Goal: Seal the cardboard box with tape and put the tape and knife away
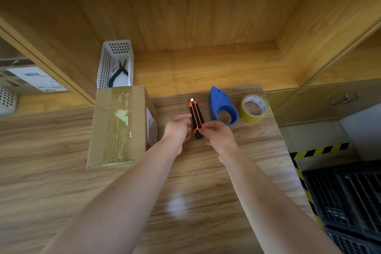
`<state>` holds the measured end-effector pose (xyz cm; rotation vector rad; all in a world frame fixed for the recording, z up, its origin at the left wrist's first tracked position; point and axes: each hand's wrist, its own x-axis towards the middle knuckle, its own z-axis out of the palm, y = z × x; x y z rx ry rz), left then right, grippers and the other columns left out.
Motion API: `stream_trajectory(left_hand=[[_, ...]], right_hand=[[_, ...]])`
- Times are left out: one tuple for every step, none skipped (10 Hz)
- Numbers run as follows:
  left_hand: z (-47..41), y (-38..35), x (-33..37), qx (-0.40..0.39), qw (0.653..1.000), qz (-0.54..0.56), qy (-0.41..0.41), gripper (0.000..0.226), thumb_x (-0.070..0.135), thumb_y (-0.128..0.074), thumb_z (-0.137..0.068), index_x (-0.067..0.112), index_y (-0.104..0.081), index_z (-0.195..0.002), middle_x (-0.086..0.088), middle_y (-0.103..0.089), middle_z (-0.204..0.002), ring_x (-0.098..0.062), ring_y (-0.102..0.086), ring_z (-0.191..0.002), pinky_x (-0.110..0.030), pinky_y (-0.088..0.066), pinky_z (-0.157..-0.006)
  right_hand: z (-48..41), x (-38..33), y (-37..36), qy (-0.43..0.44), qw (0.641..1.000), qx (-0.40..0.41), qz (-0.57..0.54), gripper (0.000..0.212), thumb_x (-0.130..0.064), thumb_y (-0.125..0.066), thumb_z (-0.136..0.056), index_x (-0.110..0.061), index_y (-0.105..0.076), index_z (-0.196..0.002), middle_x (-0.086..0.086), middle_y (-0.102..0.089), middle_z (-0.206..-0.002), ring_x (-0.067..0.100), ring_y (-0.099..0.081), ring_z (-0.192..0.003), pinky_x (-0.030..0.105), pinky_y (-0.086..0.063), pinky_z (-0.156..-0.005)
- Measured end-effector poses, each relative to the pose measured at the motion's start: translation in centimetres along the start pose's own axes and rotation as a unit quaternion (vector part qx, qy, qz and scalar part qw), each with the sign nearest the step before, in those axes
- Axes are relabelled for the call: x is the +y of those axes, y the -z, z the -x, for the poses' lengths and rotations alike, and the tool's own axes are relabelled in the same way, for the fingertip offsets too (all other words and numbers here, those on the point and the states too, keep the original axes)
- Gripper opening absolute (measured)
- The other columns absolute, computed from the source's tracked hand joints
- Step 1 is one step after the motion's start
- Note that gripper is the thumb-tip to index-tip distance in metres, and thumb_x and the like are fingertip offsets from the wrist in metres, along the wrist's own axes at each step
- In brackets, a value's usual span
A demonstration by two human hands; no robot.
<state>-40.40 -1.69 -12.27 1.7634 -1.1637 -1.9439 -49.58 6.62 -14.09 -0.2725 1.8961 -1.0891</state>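
Our right hand (219,134) pinches the near end of the orange-and-black utility knife (196,116) between thumb and fingertips, a narrow grip closed on the handle. Our left hand (177,130) sits just beside the knife on its other side, fingers loosely curled toward it; we cannot tell whether they touch it. The knife points away from us, a short piece of blade showing at its far tip, over the wooden bench (61,181).

Just to the right of the knife lies a blue tape dispenser (221,105), and beyond that a roll of yellowish tape (254,108) near the bench's right edge. To the left of our hands stands the cardboard box (117,126), its flaps closed with a strip of clear tape along the top seam. Behind the box, on the lower shelf, a white perforated basket (115,64) holds a pair of pliers (118,73).
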Motion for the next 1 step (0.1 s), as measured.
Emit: stream_trajectory(left_hand=[[0.88,0.41,0.35,-0.005,0.999,-0.018,-0.048,0.027,0.012,-0.047,-0.095,0.023,-0.067,-0.107,0.001,-0.067,-0.099,-0.017,-0.063,-0.099,-0.032,-0.053,-0.085]], right_hand=[[0.94,-0.87,0.38,0.018,1.0,-0.012,-0.011,0.015,-0.019,-0.071,-0.082,-0.024,-0.066,-0.096,0.001,-0.071,-0.1,0.016,-0.066,-0.094,0.036,-0.055,-0.088]])
